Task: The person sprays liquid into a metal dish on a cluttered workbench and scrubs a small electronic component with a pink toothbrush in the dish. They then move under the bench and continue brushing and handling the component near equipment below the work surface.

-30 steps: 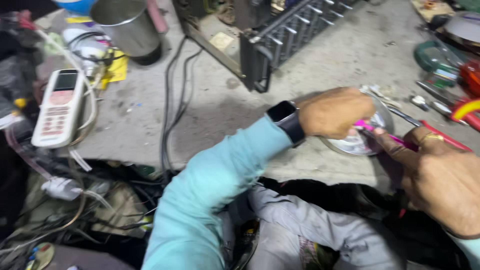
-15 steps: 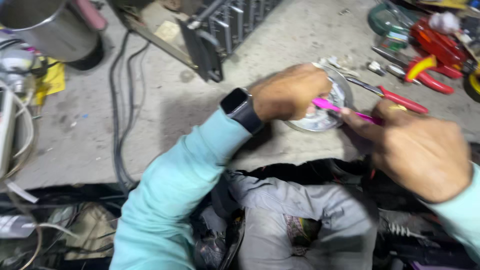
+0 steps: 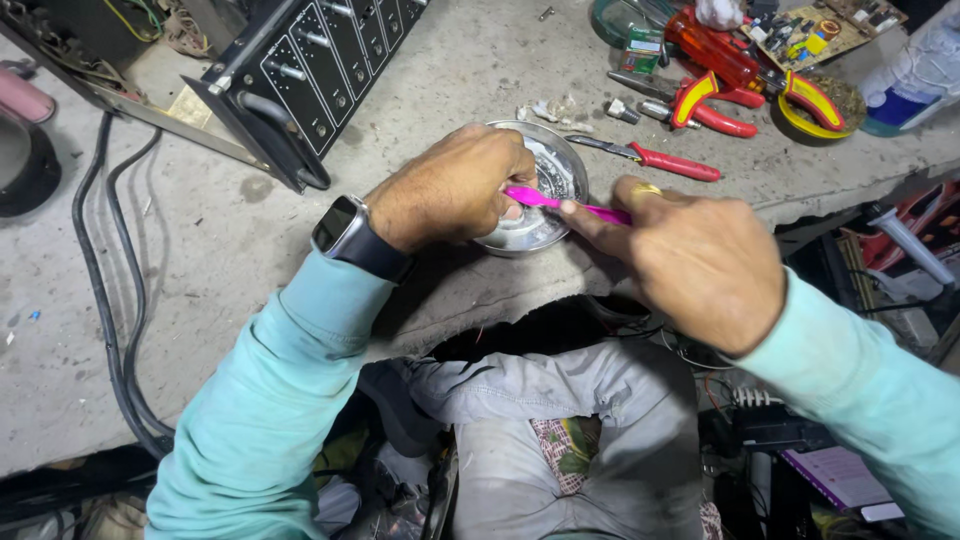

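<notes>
1. A person's left hand point(image 3: 455, 188) curls over the near rim of a small round metal bowl point(image 3: 552, 170) on a grey concrete worktop point(image 3: 200, 250), fingers bent down against the dish; whether they pinch anything inside is hidden by the knuckles.
2. The right hand point(image 3: 700, 262) grips a thin pink tool point(image 3: 560, 203) between thumb and forefinger, its tip reaching across to the left hand's fingertips over the bowl.
3. A gold ring point(image 3: 648, 189) shows on a finger of the right hand; a dark smartwatch point(image 3: 345, 232) sits on the left wrist, just behind the hand, above a pale turquoise sleeve point(image 3: 270, 400).
4. Just beyond the right hand lies a red-handled screwdriver point(image 3: 655, 158), pointing towards the bowl; farther out rest red-and-yellow pliers point(image 3: 735, 100) and a larger red tool point(image 3: 715, 50).
5. Beyond the left hand, well apart, stands a black panel with rows of knobs point(image 3: 325, 60), tilted on the worktop.
6. Black cables point(image 3: 105, 300) run along the worktop far to the outer side of the left arm.
7. Below both hands, nearer the person, grey trousers point(image 3: 560, 440) fill the gap at the worktop's edge.
8. Small bits of pale debris point(image 3: 550, 108) lie just past the bowl's far rim.
</notes>
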Tool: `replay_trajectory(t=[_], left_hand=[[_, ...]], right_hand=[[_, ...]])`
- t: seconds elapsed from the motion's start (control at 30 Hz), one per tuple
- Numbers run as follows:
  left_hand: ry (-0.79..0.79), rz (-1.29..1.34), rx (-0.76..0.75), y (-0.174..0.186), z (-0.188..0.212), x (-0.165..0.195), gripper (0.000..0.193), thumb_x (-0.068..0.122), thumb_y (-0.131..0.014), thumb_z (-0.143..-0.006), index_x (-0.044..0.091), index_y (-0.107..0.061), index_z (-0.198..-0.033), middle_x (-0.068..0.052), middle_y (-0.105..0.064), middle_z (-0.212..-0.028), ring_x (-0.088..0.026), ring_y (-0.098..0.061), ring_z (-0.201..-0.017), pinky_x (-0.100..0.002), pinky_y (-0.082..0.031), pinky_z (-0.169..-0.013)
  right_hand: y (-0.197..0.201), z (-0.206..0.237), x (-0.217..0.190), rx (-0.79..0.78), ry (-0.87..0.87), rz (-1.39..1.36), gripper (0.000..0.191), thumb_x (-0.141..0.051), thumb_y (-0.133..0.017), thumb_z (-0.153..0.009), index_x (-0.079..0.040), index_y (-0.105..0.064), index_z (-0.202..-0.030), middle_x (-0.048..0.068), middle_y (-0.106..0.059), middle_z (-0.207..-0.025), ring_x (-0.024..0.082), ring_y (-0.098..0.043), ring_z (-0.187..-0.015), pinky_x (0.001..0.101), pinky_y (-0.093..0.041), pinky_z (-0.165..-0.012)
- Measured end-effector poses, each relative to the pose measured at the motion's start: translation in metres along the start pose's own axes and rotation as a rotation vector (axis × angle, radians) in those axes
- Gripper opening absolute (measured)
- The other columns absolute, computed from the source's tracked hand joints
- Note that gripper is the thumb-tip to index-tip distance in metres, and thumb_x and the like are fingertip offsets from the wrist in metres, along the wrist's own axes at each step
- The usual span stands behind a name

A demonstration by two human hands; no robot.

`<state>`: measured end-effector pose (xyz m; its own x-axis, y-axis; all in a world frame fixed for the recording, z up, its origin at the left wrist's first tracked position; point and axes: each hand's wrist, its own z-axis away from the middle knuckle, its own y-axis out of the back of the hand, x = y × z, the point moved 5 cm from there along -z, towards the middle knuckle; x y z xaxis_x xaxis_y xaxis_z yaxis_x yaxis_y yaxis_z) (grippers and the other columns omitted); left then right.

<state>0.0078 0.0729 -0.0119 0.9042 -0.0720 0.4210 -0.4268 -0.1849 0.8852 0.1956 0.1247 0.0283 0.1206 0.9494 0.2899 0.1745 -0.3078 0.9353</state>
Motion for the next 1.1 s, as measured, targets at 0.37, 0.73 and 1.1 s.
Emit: replay_trajectory(t=[0.37, 0.73, 1.1], left_hand=[[-0.079, 0.077, 0.020, 0.010, 0.002, 0.002, 0.056, 0.029, -0.091, -0.067, 0.003, -0.073, -0.112, -0.016, -0.072, -0.098, -0.036, -0.070, -0.094, -0.045, -0.054, -0.082], [0.055, 0.127, 0.052, 0.011, 0.000, 0.006, 0.033, 0.018, -0.089, -0.071, 0.003, -0.073, -0.097, -0.012, -0.073, -0.087, -0.028, -0.073, -0.081, -0.039, -0.057, -0.071], [0.070, 0.405, 0.086, 0.010, -0.003, 0.002, 0.047, 0.010, -0.084, -0.076, 0.009, -0.072, -0.122, -0.005, -0.075, -0.084, -0.012, -0.068, -0.072, -0.029, -0.056, -0.068]], right_hand=[[0.008, 0.027, 0.021, -0.026, -0.228, -0.074, 0.066, -0.012, -0.069, -0.075, -0.038, -0.068, -0.135, 0.009, -0.067, -0.103, 0.033, -0.068, -0.065, 0.0452, -0.056, -0.053], [-0.005, 0.030, 0.024, 0.055, -0.302, -0.277, 0.071, -0.003, -0.065, -0.074, -0.029, -0.067, -0.139, 0.010, -0.063, -0.091, 0.034, -0.066, -0.067, 0.0464, -0.054, -0.058], [-0.008, 0.033, 0.023, 0.193, -0.326, -0.421, 0.056, -0.003, -0.066, -0.084, -0.028, -0.070, -0.135, 0.008, -0.063, -0.089, 0.031, -0.066, -0.070, 0.0444, -0.053, -0.059]])
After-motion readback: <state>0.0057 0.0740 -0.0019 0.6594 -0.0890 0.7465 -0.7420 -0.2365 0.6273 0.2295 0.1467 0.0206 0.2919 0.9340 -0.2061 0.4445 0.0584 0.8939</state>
